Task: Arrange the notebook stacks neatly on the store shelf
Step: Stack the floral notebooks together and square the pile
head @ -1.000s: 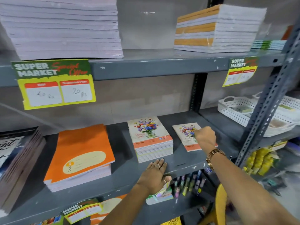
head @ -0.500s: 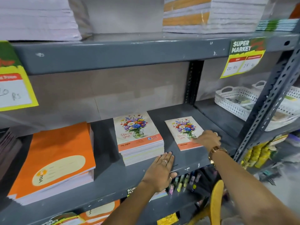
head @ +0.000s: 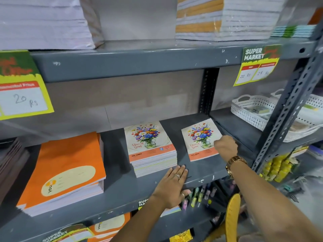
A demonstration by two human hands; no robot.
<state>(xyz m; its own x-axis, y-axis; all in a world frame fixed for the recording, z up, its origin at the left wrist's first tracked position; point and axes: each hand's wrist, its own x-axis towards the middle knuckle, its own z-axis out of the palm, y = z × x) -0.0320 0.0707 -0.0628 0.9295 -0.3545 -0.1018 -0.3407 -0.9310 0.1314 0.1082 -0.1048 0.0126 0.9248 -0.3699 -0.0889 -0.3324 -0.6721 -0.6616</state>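
Note:
A stack of flower-cover notebooks (head: 148, 142) lies mid-shelf on the grey metal shelf (head: 122, 191). To its right lies a thin flower-cover notebook (head: 199, 138), slightly turned. My right hand (head: 226, 144), with a gold watch on its wrist, is curled against that notebook's right edge and seems to grip it. My left hand (head: 172, 185) rests flat on the shelf, holding nothing, its fingertips just short of the stack's front right corner. A taller orange notebook stack (head: 68, 165) sits further left, its lower books fanned out.
A dark book stack (head: 10, 159) is at the far left. White baskets (head: 253, 110) stand beyond the perforated upright (head: 286, 109). Tall paper stacks (head: 223, 18) sit on the shelf above, with hanging price tags (head: 258, 65). Pens (head: 201, 194) and a yellow chair (head: 232, 217) are below.
My view has moved closer and to the right. My left hand has slid forward towards the flower stack. My right hand has shifted from the thin notebook's lower corner to its right edge.

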